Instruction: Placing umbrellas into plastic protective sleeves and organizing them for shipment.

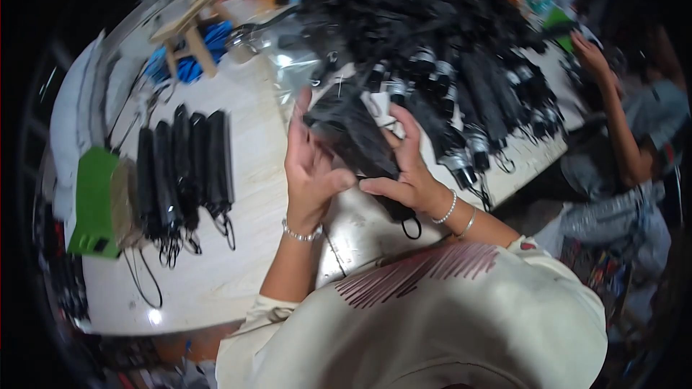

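Between my hands is a black folding umbrella [355, 133], its fabric loose and slightly blurred, with a wrist loop hanging towards me. My right hand [412, 169] grips its right side, thumb across the near end and fingers behind. On the other side, my left hand [311, 166] has its fingers stretched out along the fabric, and its thumb meets the right thumb near the umbrella's lower end. Just beyond lies a big heap of black umbrellas [432, 14], several with silvery shafts and black handles pointing towards me. A row of rolled black umbrellas [186, 173] lies to my left.
A green box [97, 202] stands at the table's left edge. Clear plastic bags [288, 57] and a small wooden stool [189, 32] lie on the far side of the pale table [252, 223]. At the right, another person's hand [592, 57] reaches by the heap.
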A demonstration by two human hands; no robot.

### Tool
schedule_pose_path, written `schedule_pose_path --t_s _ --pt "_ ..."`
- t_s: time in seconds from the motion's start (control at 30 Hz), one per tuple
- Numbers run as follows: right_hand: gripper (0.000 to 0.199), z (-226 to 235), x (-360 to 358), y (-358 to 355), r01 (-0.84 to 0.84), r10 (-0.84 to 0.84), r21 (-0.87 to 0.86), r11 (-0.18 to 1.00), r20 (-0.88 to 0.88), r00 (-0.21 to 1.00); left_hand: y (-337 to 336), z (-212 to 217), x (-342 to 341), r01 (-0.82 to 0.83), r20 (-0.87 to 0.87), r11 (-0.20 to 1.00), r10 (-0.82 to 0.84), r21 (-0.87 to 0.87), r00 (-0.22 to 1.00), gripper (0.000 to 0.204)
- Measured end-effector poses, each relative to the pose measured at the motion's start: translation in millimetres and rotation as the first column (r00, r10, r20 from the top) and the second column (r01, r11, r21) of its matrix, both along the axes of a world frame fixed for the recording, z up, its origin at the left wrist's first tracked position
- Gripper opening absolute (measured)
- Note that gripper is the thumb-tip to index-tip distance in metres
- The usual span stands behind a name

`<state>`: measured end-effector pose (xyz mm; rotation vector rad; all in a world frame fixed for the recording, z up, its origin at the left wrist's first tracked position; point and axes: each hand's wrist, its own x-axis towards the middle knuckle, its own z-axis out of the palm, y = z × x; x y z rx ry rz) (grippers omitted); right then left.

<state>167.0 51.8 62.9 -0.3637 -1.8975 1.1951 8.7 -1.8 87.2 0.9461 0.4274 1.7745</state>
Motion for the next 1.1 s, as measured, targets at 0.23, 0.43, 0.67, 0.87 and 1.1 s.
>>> schedule_pose_path --t_s 0.23,0.43,0.67,0.87,1.1 --pt "0.105 -38.5 -10.6 -21.4 0.12 -0.126 -0.343 0.931 0.007 0.992 8.3 -43.1 -2.0 -0.144 -0.607 0.934 -0.091 -0.327 0.79 0.065" --pt "0.098 -95.7 28.4 -19.8 0.046 -0.018 -0.108 0.993 0.245 0.969 -32.1 -88.5 -5.8 -0.293 -0.644 0.87 -0.037 -0.397 0.765 0.069" --pt "0.086 -88.7 26.1 -15.5 0.023 -0.036 0.043 0.999 0.338 0.94 -34.8 -21.5 -115.0 -0.763 -0.622 0.526 0.468 -0.376 0.628 0.085" --pt "0.057 -106.5 21.8 -12.3 0.045 0.005 -0.093 0.995 0.479 0.878 -36.8 -34.2 -199.9 -0.892 -0.905 0.335 -0.193 0.302 -0.379 0.076" --pt "0.043 -101.7 21.1 -18.4 0.01 -0.227 0.42 0.908 0.471 0.852 82.2 -22.4 -145.6 -0.538 -0.875 0.72 0.204 0.438 -0.439 0.057"
